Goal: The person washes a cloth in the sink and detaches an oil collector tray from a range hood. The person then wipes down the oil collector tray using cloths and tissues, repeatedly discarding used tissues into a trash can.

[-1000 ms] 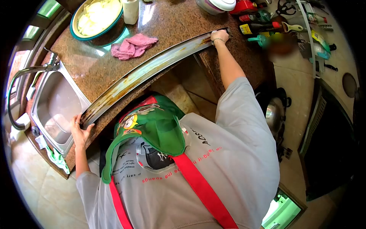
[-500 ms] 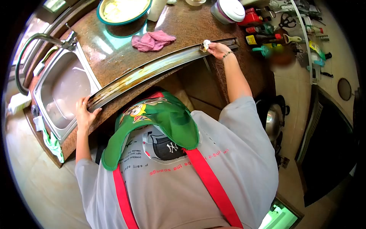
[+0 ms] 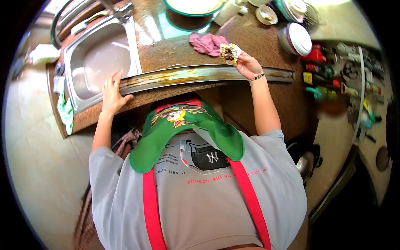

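Observation:
A long metal strip [image 3: 179,76] with raised edges lies along the front of the brown counter, its inside streaked with brown grease. My left hand [image 3: 111,96] grips its left end beside the sink, fingers on the far side and thumb towards me. Pinched in my right hand [image 3: 248,66] is a crumpled tissue [image 3: 228,53], white with dark brown and yellowish stains, lifted above the right part of the strip. Just behind the tissue a pink cloth [image 3: 205,43] lies bunched on the counter.
A steel sink [image 3: 134,50] with a tap [image 3: 118,13] is at the left. Along the back stand a teal-rimmed bowl [image 3: 196,15], a small bowl [image 3: 266,16] and a white-lidded tub [image 3: 299,39]. Bottles [image 3: 321,79] and utensils crowd the right. A pan [image 3: 305,163] sits lower right.
The tissue in my right hand has been raised off the strip and turned, showing its stained side. My left hand stays at the strip's left end. The view has shifted.

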`<state>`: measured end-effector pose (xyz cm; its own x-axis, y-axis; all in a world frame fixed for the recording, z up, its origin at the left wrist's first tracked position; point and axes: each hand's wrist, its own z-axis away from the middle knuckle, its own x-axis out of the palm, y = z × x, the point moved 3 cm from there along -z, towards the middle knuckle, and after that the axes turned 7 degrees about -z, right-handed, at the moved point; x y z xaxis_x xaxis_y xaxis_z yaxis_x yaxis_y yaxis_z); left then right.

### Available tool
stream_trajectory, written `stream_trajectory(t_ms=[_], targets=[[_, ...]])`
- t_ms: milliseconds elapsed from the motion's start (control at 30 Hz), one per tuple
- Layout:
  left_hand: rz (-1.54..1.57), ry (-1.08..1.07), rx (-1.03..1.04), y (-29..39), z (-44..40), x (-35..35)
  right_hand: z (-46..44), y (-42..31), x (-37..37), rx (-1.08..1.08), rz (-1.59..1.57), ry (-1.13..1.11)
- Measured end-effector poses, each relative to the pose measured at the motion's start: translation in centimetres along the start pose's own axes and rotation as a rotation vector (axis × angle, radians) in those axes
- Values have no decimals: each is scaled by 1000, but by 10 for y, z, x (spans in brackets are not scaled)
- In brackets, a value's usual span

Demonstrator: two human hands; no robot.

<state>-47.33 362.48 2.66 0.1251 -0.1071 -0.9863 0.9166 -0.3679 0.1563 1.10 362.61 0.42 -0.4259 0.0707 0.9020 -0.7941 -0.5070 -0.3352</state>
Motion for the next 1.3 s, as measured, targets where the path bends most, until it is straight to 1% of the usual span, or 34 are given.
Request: stream_trajectory(t_ms=[33,133,167,200,267,300,333,367,433,467,667,733,800,833,867,933,967,1000,1067,1100,1133,1200,1233,1267,1300], targets=[[13,18,-39,-2,3,-1,-11,4,-3,45,-20,-21],[63,175,-157,5,23,-11,-44,18,0,198,-37,-88],[97,221,-191,10,33,-14,-54,25,19,254,-57,-129],[118,230,-246,17,43,-16,-64,31,16,232,34,-47],[131,301,-273,30,71,-12,-81,49,23,397,-100,-138],[163,295,-313,41,83,-15,-86,60,34,440,-98,-152],[186,327,-313,50,96,-15,-92,71,44,467,9,-139],[197,317,-336,56,111,-9,-96,83,55,489,116,-132],[228,302,-397,69,137,1,-102,106,74,558,170,-157],[247,327,-402,74,149,6,-104,119,82,590,218,-163],[461,234,-505,90,214,59,-108,201,109,722,481,-151],[479,306,-512,94,234,68,-99,236,126,776,545,-157],[513,331,-560,98,259,70,-81,276,154,830,581,-207],[521,333,-592,100,272,75,-83,297,141,867,632,-216],[530,335,-631,101,287,83,-74,319,149,883,653,-239],[543,365,-687,108,316,102,-66,371,154,941,875,-240],[538,346,-735,108,332,115,-60,396,153,960,954,-295],[539,324,-778,114,347,125,-56,418,147,949,1052,-297],[608,232,-888,125,382,130,-52,469,120,932,1264,-369],[625,205,-939,132,398,145,-43,492,113,869,1356,-477],[629,225,-969,145,409,155,-32,507,105,874,1414,-547],[711,178,-1062,160,434,184,-29,548,56,883,1506,-648],[628,223,-1081,171,449,209,-25,573,28,843,1643,-739],[640,227,-1104,177,462,208,-12,591,24,800,1775,-832],[721,146,-1190,185,476,210,-1,607,21,777,1922,-925]])
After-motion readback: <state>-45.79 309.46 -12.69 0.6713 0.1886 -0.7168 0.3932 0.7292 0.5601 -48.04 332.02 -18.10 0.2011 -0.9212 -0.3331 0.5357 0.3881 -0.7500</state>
